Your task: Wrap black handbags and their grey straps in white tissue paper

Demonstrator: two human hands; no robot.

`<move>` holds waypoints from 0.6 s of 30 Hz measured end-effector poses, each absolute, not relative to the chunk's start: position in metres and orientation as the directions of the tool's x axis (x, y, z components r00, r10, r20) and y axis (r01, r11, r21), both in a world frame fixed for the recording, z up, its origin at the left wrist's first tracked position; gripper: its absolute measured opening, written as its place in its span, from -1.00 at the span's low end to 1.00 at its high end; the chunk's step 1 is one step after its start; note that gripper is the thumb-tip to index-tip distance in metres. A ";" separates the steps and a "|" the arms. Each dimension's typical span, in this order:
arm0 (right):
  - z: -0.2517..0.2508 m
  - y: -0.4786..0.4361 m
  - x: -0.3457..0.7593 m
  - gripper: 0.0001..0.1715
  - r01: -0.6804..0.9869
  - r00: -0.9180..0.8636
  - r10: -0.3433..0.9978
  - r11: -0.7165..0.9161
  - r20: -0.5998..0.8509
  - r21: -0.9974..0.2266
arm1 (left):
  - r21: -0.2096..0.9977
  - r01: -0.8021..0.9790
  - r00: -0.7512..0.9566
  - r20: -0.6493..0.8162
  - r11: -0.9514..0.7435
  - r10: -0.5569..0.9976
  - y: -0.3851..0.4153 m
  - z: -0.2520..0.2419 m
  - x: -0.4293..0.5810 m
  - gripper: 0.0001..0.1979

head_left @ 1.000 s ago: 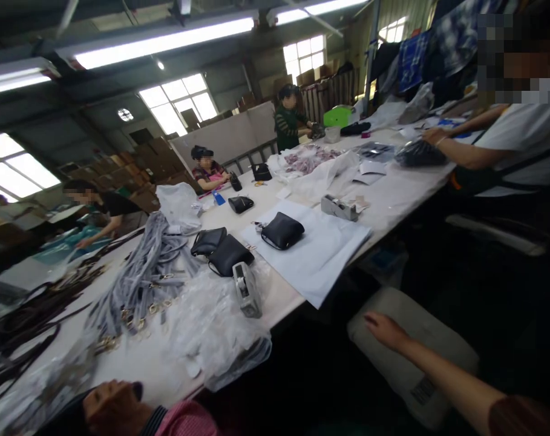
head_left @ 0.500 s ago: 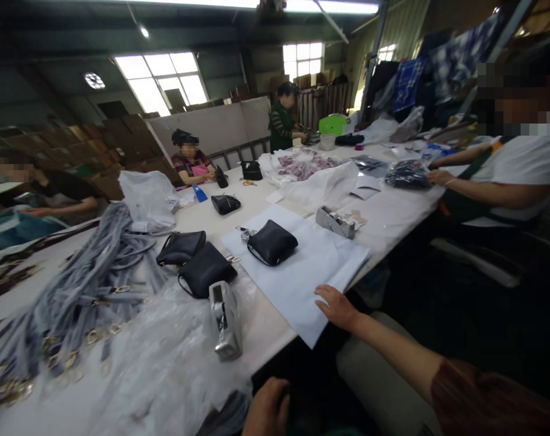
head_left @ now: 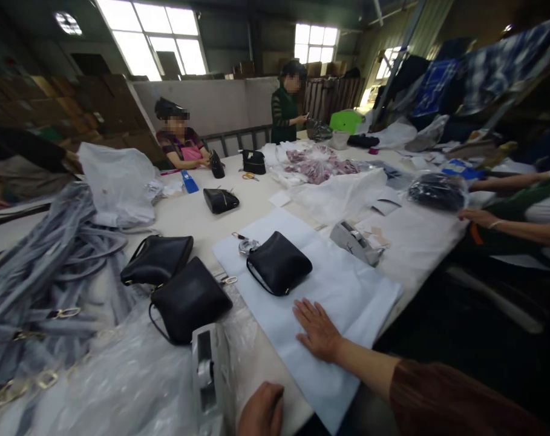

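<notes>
My right hand (head_left: 317,332) lies flat on a pale blue sheet (head_left: 347,303), fingers stretched out, holding nothing. Just beyond its fingertips, a small black pouch bag (head_left: 279,263) rests on the sheet, with a wrapped strap and clasp (head_left: 247,245) beside it. My left hand (head_left: 261,412) is at the table's near edge with fingers curled in and nothing visible in them; its lower part is cut off by the frame. Left of it stands a grey tape dispenser (head_left: 211,375). Two more black pouches, one nearer (head_left: 190,303) and one farther (head_left: 159,259), lie overlapping behind the dispenser.
Grey wrapped straps (head_left: 70,242) with gold clasps and clear plastic (head_left: 120,363) cover the left side. Another tape dispenser (head_left: 356,242) stands at the sheet's right. Farther back are a black pouch (head_left: 220,200), scissors (head_left: 250,176) and bagged goods (head_left: 322,163). Co-workers sit and stand around the table.
My right hand has moved from the sheet's near edge further in toward the pouch, and now lies flat. My left hand has come up to the table edge. The camera view has shifted closer.
</notes>
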State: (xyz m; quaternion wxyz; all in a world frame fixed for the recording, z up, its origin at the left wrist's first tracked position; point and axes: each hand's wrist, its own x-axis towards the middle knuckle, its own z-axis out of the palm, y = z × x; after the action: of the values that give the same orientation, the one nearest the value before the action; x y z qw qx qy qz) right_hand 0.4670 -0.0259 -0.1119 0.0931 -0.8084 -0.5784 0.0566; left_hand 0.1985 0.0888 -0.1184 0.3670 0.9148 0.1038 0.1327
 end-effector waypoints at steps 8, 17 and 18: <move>-0.127 -0.031 0.472 -0.19 0.959 0.270 0.959 -0.260 0.083 -0.113 | 0.764 0.091 0.839 0.287 -0.639 0.462 0.078 -0.128 0.214 -0.72; -0.143 -0.039 0.479 -0.16 0.971 0.229 0.966 -0.219 0.118 -0.097 | 0.706 0.242 0.722 0.327 -0.665 0.609 0.069 -0.135 0.223 -0.65; -0.143 -0.039 0.480 -0.14 0.971 0.227 0.967 -0.215 0.113 -0.107 | 0.688 0.283 0.691 0.336 -0.668 0.640 0.065 -0.139 0.224 -0.62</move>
State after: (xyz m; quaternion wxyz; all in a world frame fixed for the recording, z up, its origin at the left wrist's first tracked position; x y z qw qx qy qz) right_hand 0.4799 -0.0390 -0.1427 0.0773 -0.7794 -0.6217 -0.0107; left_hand 0.2244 0.0650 -0.1392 0.3084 0.8663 0.2663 0.2890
